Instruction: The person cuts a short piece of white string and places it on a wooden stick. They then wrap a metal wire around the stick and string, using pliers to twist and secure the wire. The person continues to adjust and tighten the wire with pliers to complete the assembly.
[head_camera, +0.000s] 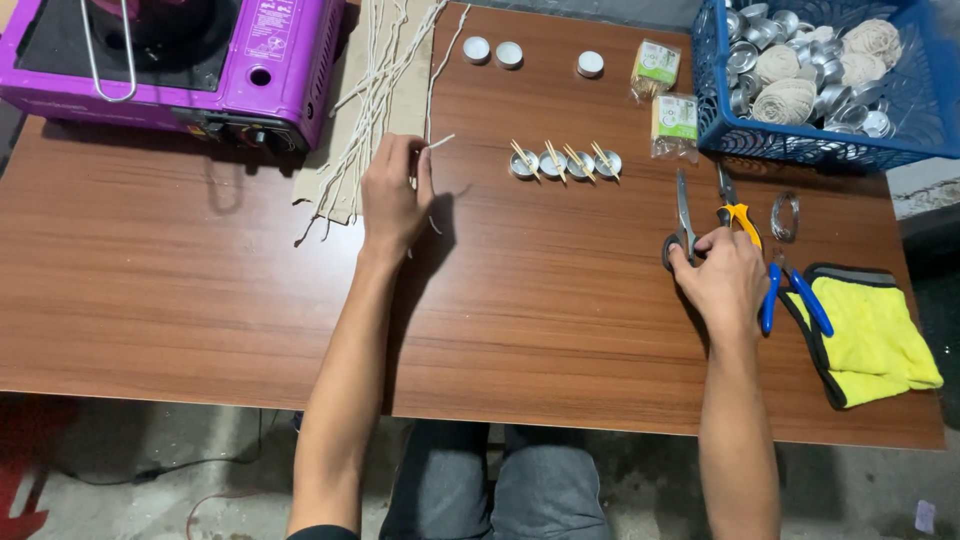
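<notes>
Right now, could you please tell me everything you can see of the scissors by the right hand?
The scissors lie flat on the brown wooden table, grey metal blades pointing away from the person, dark handle loops nearest them. The blades look closed. The right hand rests on the loops, fingers touching them. Yellow-handled pliers lie just beside them.

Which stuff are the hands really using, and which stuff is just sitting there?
In use:
left hand pinching a white wick
right hand on the scissors

Just sitting:
purple stove
blue basket
yellow glove
blue-handled pliers
</notes>
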